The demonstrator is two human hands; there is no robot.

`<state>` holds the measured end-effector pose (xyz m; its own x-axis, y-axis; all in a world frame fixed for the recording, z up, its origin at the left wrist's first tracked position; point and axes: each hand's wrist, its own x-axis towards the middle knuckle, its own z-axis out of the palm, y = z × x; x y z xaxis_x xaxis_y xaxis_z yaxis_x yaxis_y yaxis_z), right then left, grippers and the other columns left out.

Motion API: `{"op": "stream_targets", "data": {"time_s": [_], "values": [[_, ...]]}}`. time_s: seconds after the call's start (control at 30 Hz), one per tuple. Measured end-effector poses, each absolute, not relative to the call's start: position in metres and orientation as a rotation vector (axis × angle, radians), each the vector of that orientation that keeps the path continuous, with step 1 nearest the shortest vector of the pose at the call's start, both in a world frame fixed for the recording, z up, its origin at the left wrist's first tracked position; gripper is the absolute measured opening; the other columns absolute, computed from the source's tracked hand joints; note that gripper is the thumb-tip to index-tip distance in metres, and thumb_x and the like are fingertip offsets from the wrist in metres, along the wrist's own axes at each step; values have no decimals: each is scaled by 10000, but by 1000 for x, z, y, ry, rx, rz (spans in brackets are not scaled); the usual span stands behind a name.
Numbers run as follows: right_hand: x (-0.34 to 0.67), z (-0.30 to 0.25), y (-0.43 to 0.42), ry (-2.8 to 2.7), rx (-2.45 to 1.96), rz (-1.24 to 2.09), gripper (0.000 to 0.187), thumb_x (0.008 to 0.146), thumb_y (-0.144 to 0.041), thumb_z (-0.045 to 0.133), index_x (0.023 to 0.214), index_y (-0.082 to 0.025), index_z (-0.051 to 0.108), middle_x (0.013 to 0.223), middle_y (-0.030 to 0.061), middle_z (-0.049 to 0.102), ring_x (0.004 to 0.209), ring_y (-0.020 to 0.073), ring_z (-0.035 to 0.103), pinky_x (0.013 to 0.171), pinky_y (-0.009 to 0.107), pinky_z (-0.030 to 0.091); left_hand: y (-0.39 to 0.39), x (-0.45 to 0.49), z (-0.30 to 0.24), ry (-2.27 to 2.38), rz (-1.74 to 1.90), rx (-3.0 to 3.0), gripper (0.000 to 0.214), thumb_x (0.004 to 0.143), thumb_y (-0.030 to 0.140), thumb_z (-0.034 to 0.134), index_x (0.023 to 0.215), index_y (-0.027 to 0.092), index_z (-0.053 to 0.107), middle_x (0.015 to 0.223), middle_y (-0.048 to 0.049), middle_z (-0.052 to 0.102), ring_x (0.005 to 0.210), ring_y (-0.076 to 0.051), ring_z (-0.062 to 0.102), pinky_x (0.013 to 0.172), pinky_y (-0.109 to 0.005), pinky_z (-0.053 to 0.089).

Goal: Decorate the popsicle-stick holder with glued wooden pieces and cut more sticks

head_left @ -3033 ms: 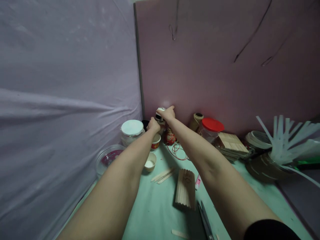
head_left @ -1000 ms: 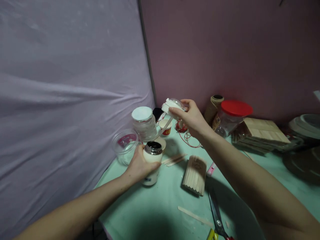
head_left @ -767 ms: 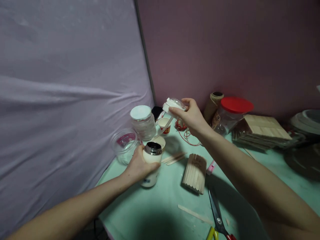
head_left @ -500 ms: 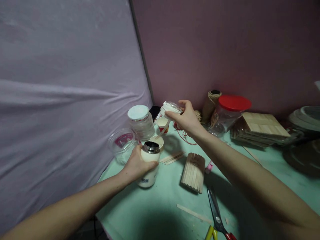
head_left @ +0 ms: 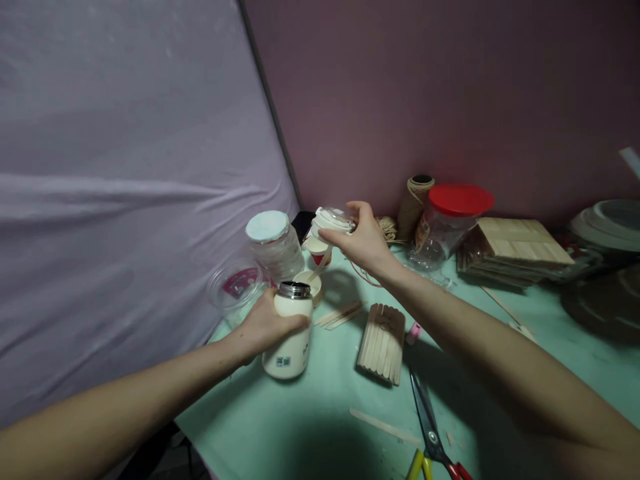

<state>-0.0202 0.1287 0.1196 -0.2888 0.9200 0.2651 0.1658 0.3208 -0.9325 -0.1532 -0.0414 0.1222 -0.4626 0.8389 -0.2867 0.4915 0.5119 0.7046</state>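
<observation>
My left hand (head_left: pixel 267 323) is wrapped round a cream thermos bottle (head_left: pixel 291 337) with a bare steel mouth, near the table's left edge. Up and to the right, my right hand (head_left: pixel 363 233) grips a white lid (head_left: pixel 331 220) with a clear top, held in the air apart from the bottle. Behind the bottle stands a small bowl (head_left: pixel 315 283) with a stick leaning in it, and a red and white paper cup (head_left: pixel 319 251) is just beyond, under the lid. A panel of joined craft sticks (head_left: pixel 381 343) lies to the right of the bottle.
Scissors (head_left: pixel 429 423) and a loose craft stick (head_left: pixel 383 427) lie at the front. A white-lidded jar (head_left: pixel 275 247) and a clear tub (head_left: pixel 235 287) stand at the left. Along the wall are a twine spool (head_left: pixel 415 208), a red-lidded jar (head_left: pixel 453 217) and stacked stick panels (head_left: pixel 523 240).
The view has shifted slightly, moving most things a little left in the picture. The bottle looks more upright than before. Both hands keep their hold on bottle and lid.
</observation>
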Motion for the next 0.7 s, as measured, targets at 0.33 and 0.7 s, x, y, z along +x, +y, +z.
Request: {"op": "stream_targets", "data": {"time_s": [0.33, 0.7], "values": [[-20, 122, 124, -1703, -984, 1045, 761, 585, -489, 741, 1213, -191, 431, 1159, 149, 613, 1075, 317, 587, 933, 486, 436, -40, -150, 131, 2095, 686, 1034, 501, 615, 266, 720, 1082, 155, 575, 943, -61, 717, 858, -240, 681, 694, -311, 539], [-21, 120, 121, -1683, -970, 1053, 737, 591, -488, 732, 1204, -208, 434, 1173, 140, 605, 1067, 305, 585, 923, 485, 442, -38, -151, 126, 2125, 697, 1076, 493, 601, 283, 727, 1052, 145, 581, 948, -83, 713, 864, -261, 679, 702, -338, 540]]}}
